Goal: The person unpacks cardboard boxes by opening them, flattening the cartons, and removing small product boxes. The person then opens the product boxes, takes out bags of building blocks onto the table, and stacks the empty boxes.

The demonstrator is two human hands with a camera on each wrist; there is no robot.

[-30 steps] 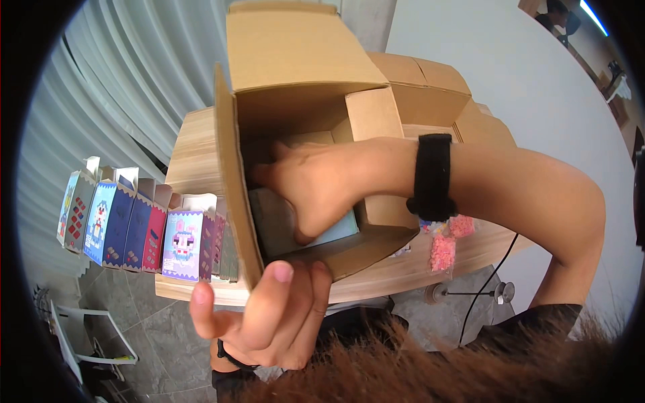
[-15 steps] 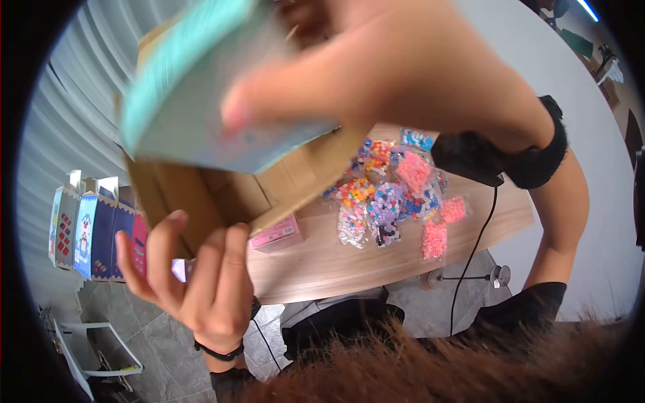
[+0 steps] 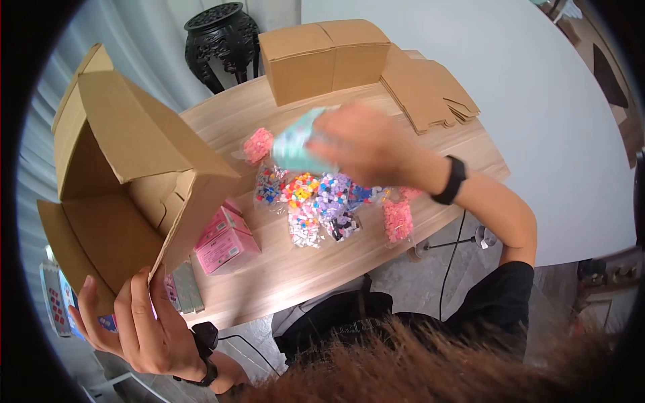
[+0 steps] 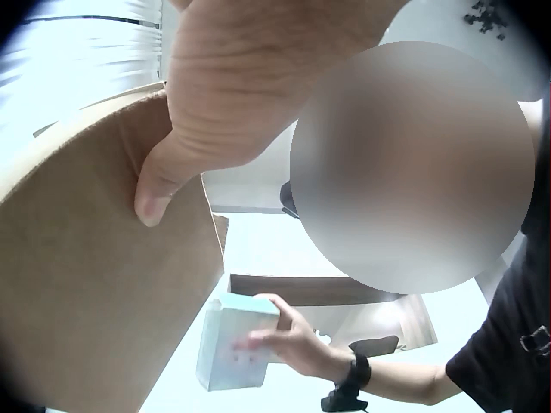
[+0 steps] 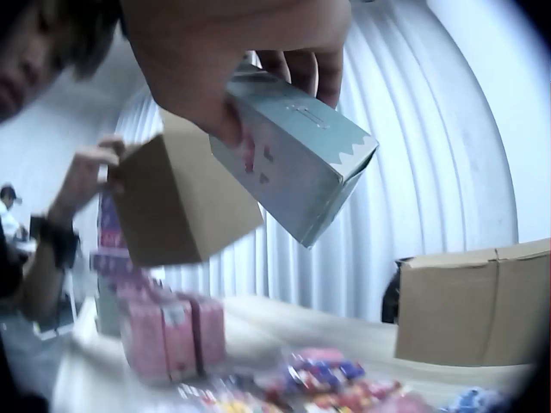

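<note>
The left hand (image 3: pixel 144 329) grips the lower edge of an open, tilted cardboard box (image 3: pixel 148 134) at the left of the head view; its thumb presses the cardboard (image 4: pixel 77 258) in the left wrist view. In the right hand (image 3: pixel 366 144), blurred in the head view, is a small light teal box (image 3: pixel 295 144), held above the table near bags of colored beads (image 3: pixel 332 195). The right wrist view shows thumb and fingers pinching this teal box (image 5: pixel 293 146) from both sides, its near end closed. The inside of the cardboard box shows bare walls where visible.
Pink boxes (image 3: pixel 225 242) stand beside the cardboard box, with more small boxes (image 3: pixel 54 295) at the far left. A closed carton (image 3: pixel 329 60) and flattened cardboard (image 3: pixel 430 91) lie at the table's back. Behind is a black carved stool (image 3: pixel 222 40); a cable (image 3: pixel 451 269) hangs at the front.
The right hand has lifted the teal box out of the cardboard box and carried it right, over the table. The left hand has moved the cardboard box left and tilted it.
</note>
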